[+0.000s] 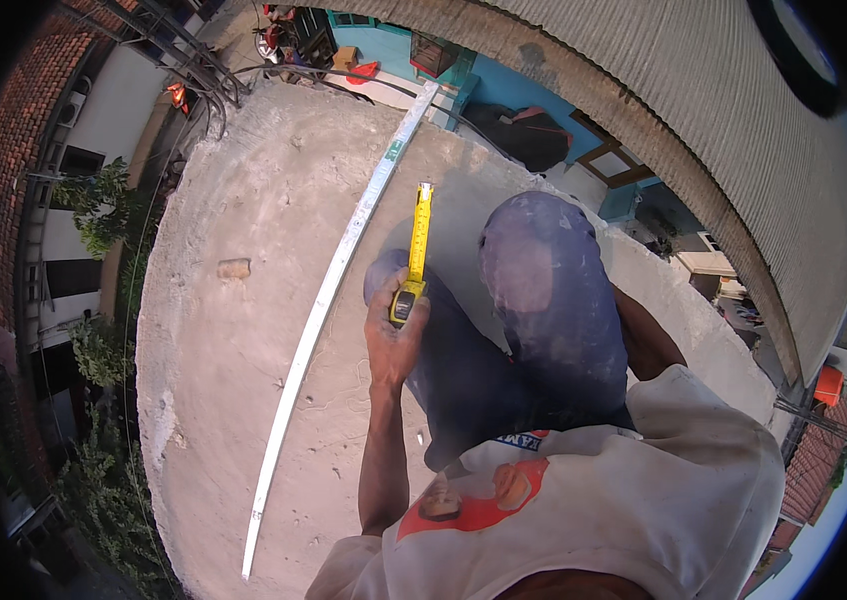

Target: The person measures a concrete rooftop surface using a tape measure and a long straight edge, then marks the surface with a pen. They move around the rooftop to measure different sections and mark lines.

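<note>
My left hand [393,334] is closed around the case of a yellow and black tape measure [407,301]. A short length of its yellow blade [420,232] sticks out away from me, with the metal hook at its far end. To the left of the hand, a long, pale metal bar [326,292] lies across the concrete surface, apart from the tape. It bears a green mark near its far end. My right arm reaches down past my bent right knee, and the right hand is hidden behind the leg.
I crouch on a raised concrete slab [243,360] with rough edges that drop off. A short brownish stub [234,268] lies left of the bar. Black cables [318,75] cross the far edge. A corrugated roof [693,82] is at the right, trees [104,360] at the left.
</note>
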{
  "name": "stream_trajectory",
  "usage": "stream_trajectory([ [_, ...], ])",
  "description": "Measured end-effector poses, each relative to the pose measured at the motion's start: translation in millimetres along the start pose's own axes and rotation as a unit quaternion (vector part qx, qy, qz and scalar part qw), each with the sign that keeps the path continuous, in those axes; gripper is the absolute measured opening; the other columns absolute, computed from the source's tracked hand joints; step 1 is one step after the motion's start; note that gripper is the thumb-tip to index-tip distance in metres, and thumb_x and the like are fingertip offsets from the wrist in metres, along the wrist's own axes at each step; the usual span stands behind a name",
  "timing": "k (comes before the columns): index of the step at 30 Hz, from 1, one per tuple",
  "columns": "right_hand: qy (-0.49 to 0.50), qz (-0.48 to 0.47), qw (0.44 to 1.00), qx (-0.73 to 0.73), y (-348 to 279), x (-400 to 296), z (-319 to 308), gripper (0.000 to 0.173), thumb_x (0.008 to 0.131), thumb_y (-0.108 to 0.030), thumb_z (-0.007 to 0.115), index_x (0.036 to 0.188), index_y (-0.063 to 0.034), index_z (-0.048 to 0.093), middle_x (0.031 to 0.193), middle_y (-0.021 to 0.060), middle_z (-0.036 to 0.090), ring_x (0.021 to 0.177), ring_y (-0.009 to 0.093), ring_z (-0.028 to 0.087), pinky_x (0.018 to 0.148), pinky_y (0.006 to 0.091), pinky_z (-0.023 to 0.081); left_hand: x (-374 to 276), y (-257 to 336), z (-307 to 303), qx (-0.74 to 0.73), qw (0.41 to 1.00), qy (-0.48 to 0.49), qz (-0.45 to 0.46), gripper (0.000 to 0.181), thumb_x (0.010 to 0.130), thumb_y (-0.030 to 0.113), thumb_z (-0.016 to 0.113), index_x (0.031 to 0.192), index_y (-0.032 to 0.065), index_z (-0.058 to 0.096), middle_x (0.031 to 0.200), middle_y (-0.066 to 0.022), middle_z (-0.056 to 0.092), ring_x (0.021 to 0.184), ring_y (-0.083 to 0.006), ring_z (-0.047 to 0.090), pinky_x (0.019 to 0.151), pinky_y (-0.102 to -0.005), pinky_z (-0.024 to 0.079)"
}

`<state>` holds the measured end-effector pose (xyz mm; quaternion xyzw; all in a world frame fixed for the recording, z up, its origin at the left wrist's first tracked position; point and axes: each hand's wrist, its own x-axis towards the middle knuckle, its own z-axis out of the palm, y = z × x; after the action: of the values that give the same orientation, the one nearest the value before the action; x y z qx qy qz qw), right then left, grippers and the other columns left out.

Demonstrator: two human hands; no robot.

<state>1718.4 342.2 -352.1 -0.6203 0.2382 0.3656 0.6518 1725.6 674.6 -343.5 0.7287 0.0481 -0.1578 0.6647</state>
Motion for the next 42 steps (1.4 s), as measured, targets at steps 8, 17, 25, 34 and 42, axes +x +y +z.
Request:
stream_trajectory([
  [8, -0.107, -0.102, 0.988, -0.035, -14.0, 123.7, 14.4, 0.035, 0.101, -0.036, 0.078, 0.104, -0.001, 0.074, 0.079, -0.0011, 0.064, 0.071, 0.009, 0.061, 0.063, 0.0299, 0.05, 52.5, 11.5, 40.8, 0.229, 0.972, 0.045, 0.028, 0.056, 0.087, 0.016, 0.08, 0.139, -0.0002, 0.066, 0.126, -0.0223, 0.067, 0.116, -0.0363, 0.067, 0.102, -0.0431, 0.053],
  [17, -0.044, -0.175, 0.983, 0.027, 10.9, 211.0, 16.6, 0.039, 0.106, -0.042, 0.07, 0.101, -0.0036, 0.073, 0.072, -0.0013, 0.061, 0.065, 0.007, 0.056, 0.059, 0.0286, 0.047, 143.4, -34.3, 83.8, 0.293, 0.956, -0.021, 0.016, 0.057, 0.085, 0.019, 0.079, 0.14, 0.0057, 0.068, 0.129, -0.0221, 0.066, 0.118, -0.0374, 0.068, 0.102, -0.0426, 0.054],
  [25, 0.011, -0.189, 0.982, 0.017, 46.0, 257.3, 17.2, 0.045, 0.106, -0.045, 0.069, 0.091, -0.0023, 0.071, 0.067, 0.0028, 0.063, 0.062, 0.012, 0.059, 0.059, 0.0325, 0.049, 157.8, -67.8, 93.0, 0.322, 0.946, -0.023, -0.003, 0.064, 0.084, 0.017, 0.081, 0.146, 0.0085, 0.066, 0.133, -0.0233, 0.064, 0.121, -0.0386, 0.067, 0.104, -0.0436, 0.054],
  [34, 0.118, -0.17, 0.976, 0.069, -17.2, 317.5, -18.8, 0.043, 0.104, -0.042, 0.07, 0.088, -0.0025, 0.071, 0.066, 0.0019, 0.067, 0.059, 0.011, 0.061, 0.057, 0.0333, 0.048, 149.1, -82.1, 69.3, 0.485, 0.869, 0.085, 0.034, 0.059, 0.086, 0.018, 0.081, 0.143, 0.0129, 0.068, 0.135, -0.0203, 0.061, 0.126, -0.0385, 0.064, 0.106, -0.0489, 0.055],
  [42, 0.167, -0.13, 0.976, -0.042, -52.2, 333.4, -19.6, 0.041, 0.103, -0.04, 0.069, 0.089, -0.0014, 0.073, 0.068, 0.0081, 0.074, 0.066, 0.018, 0.073, 0.064, 0.0361, 0.056, 151.2, -113.6, 53.3, 0.559, 0.821, 0.113, 0.006, 0.062, 0.086, 0.021, 0.081, 0.146, 0.0199, 0.065, 0.142, -0.017, 0.054, 0.131, -0.0398, 0.058, 0.104, -0.0594, 0.052],
])
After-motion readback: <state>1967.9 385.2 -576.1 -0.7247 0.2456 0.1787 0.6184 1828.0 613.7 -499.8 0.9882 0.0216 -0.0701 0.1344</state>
